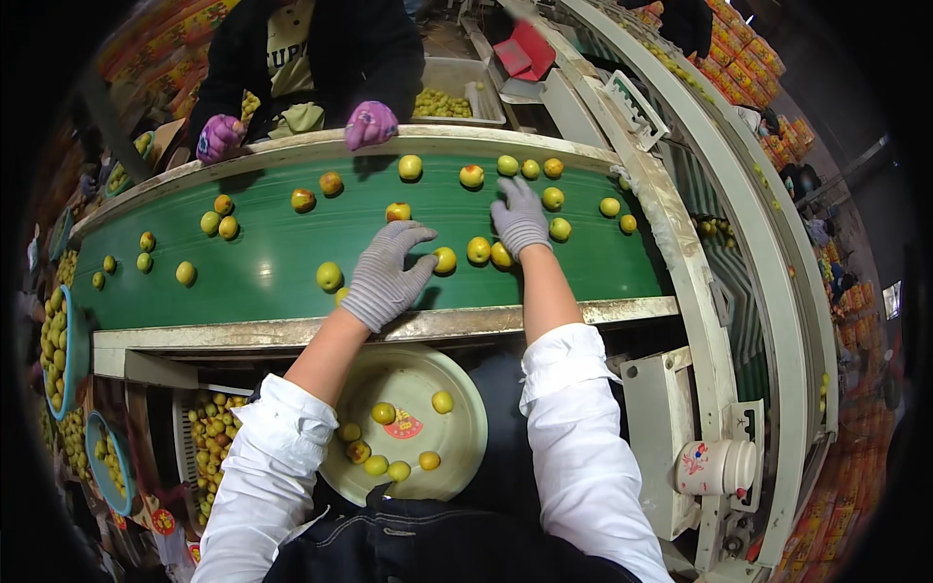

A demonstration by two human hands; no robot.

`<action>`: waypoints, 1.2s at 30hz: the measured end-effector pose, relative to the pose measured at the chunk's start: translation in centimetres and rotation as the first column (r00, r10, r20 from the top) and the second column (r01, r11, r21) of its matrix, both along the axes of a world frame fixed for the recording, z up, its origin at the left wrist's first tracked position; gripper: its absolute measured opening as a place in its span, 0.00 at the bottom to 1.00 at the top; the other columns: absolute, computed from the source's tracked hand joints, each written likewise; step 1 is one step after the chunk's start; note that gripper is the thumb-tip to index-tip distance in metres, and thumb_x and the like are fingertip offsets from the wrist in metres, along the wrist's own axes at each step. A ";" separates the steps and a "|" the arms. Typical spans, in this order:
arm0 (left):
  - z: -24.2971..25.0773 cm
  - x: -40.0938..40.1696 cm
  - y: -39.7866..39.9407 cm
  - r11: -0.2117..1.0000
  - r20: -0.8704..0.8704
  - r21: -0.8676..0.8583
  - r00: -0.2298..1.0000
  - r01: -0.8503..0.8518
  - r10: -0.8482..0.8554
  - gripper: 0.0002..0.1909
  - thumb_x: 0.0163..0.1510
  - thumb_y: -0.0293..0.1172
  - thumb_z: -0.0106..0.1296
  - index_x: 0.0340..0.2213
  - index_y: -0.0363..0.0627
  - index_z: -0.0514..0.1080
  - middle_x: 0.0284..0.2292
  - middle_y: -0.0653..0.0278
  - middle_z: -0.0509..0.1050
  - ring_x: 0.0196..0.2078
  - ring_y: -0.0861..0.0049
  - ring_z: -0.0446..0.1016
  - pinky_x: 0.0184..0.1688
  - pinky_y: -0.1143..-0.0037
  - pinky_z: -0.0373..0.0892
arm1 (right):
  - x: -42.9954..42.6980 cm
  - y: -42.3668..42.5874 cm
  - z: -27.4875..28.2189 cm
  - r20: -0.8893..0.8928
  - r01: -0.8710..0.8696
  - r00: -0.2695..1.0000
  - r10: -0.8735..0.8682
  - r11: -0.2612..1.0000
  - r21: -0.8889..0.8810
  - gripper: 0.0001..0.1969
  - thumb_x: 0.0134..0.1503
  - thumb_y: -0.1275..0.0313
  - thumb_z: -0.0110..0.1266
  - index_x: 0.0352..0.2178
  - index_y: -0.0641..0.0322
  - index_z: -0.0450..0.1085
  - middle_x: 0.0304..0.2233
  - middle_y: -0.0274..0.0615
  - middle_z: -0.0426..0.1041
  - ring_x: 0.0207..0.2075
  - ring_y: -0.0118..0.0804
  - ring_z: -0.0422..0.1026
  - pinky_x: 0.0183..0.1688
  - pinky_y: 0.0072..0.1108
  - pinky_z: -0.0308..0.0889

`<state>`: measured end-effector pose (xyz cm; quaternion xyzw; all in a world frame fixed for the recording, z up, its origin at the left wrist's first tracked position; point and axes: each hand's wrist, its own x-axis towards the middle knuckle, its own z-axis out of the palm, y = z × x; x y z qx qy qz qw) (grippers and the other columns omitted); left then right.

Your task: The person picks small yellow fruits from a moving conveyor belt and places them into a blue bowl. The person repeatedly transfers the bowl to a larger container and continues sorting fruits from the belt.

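Observation:
A green conveyor belt (284, 255) with scattered yellow-green fruits, some with brown patches, runs across before me. My left hand (390, 277), in a grey ribbed glove, is over the near side of the belt, thumb and fingers apart. A yellow fruit (444, 260) lies beside its thumb tip, and a brown-patched fruit (398, 212) is just beyond its fingers. Farther right, my right hand (520, 218), gloved alike, reaches over the belt with fingers spread and no fruit visible in it. Its fingertips are close to a green fruit (508, 165); another fruit (501, 255) lies by its wrist.
Below the belt's near rail (466, 321), a pale basin (466, 437) holds several fruits. Across the belt, a person's purple-gloved hands (370, 125) are at the far rail. Fruit-filled crates (182, 444) and blue basins (67, 350) are at left; a lidded cup (711, 468) is at right.

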<state>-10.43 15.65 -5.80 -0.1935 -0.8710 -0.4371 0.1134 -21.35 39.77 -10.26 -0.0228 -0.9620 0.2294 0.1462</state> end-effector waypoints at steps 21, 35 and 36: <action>-1.8 -2.3 1.0 0.966 0.015 0.177 0.982 -0.190 0.191 0.06 0.52 0.26 0.53 0.33 0.42 0.76 0.33 0.56 0.75 0.36 0.63 0.75 0.41 0.72 0.71 | -2.3 4.3 2.9 0.320 0.396 0.873 -0.369 0.918 -0.019 0.25 0.54 0.63 0.47 0.56 0.42 0.63 0.54 0.46 0.63 0.50 0.50 0.70 0.50 0.37 0.68; -1.5 -3.5 -1.2 0.858 0.004 0.350 0.916 -0.376 0.400 0.06 0.57 0.23 0.50 0.35 0.37 0.75 0.31 0.63 0.76 0.34 0.80 0.73 0.39 0.81 0.68 | -0.7 -11.8 3.1 0.056 -0.346 0.937 0.344 0.938 0.027 0.21 0.47 0.66 0.58 0.45 0.46 0.67 0.41 0.49 0.69 0.40 0.51 0.73 0.43 0.38 0.71; -1.7 -3.7 -1.3 0.799 0.083 0.458 0.914 -0.390 0.398 0.07 0.57 0.25 0.50 0.36 0.36 0.76 0.32 0.65 0.77 0.35 0.81 0.73 0.38 0.81 0.69 | -0.1 -11.6 3.3 0.035 -0.329 0.943 0.332 0.942 -0.072 0.21 0.47 0.66 0.59 0.45 0.46 0.67 0.42 0.50 0.70 0.40 0.51 0.73 0.43 0.37 0.71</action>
